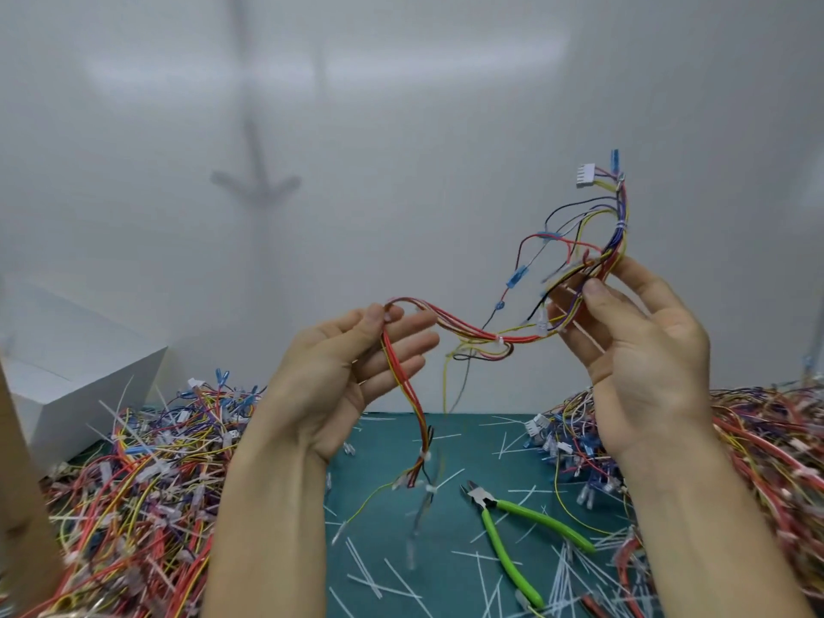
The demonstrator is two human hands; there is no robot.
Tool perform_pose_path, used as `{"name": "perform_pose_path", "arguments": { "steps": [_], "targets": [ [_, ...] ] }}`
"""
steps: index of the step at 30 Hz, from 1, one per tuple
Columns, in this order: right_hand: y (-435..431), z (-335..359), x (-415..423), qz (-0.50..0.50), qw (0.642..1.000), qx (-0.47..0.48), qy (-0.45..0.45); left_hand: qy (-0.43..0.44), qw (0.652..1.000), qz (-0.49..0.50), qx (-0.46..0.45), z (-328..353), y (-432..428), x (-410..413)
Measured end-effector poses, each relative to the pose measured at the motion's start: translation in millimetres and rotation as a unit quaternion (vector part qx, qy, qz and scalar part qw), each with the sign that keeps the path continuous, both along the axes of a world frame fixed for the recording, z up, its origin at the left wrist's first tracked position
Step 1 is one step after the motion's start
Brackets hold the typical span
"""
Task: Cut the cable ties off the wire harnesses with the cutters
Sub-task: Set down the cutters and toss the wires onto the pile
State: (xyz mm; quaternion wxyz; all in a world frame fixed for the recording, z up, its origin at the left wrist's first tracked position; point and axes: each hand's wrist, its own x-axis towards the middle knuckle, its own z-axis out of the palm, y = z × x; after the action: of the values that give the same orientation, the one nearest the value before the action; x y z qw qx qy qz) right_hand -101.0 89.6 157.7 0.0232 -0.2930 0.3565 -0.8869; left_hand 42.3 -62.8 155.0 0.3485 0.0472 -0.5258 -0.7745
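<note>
- You are holding one wire harness [472,333] up in the air between both hands, above the green mat [472,443] and in front of the pale wall [401,127].
- The stretch between your hands is hanging free, with open air above and below it; a white cable tie [498,339] is sitting on that stretch, nearer your right hand.
- Your left hand [339,376] is pinching the harness between thumb and forefinger, palm up, with the other fingers lying nearly straight; one end is dropping past the palm towards the mat.
- Your right hand [642,350] is pinching the bundle between thumb and fingertips, higher than the left.
- The harness's long axis is running from lower left to upper right; beyond the right grip it is curving upward and ending in a white connector [585,175].
- The cutters [486,500] are lying untouched on the mat, below the harness and just beside your right forearm, jaws pointing away to the left, green handles spreading towards you.
- Cut tie strips [363,566] are littering the mat.
- The left heap [142,483] and right heap [767,452] of harnesses are crowding both sides, leaving only the middle strip of mat open.
- A white box [89,359] is standing behind the left heap.
</note>
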Motion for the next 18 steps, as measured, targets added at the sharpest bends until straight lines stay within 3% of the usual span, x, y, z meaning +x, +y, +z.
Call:
{"name": "perform_pose_path", "arguments": {
  "steps": [7, 14, 18],
  "targets": [
    [-6, -3, 5, 0.037, 0.999, 0.008, -0.012, 0.114, 0.986, -0.021, 0.123, 11, 9, -3],
    [-6, 0, 9, 0.035, 0.999, -0.009, -0.006, 0.167, 0.964, -0.069, 0.197, 19, 19, -4],
    [-3, 2, 9, 0.024, 1.0, -0.016, 0.003, 0.168, 0.963, -0.08, 0.196, 17, 20, -8]
  ]
}}
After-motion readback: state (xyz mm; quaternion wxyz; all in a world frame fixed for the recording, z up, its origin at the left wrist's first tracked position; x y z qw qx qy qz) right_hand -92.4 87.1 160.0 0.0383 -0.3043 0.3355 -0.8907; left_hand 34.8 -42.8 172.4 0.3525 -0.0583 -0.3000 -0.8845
